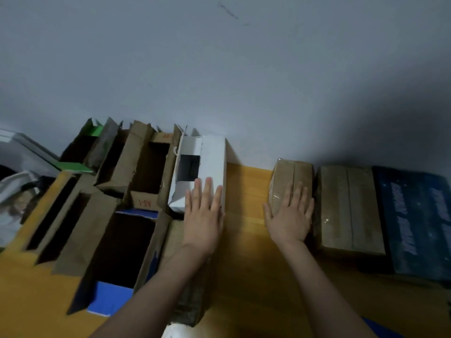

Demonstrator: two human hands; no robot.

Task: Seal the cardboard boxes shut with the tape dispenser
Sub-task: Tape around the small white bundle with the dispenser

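- left hand [203, 215] flat, fingers straight, on white box [212, 154]; holds nothing.
- right hand [290, 217] flat, fingers spread, on small taped box [291, 173]; holds nothing.
- open boxes [144, 167] crowd the left of the table [246, 186].
- dispenser not in view.
- Risk: white box flap stands open; taping before it is folded flat would likely leave a gap. Crowded neighbours may snag tape.

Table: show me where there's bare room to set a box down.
Bare table strip between the white box and the small taped box, running toward you. Another patch at the near-left corner. Crowded: open boxes left, large taped box and blue box right.
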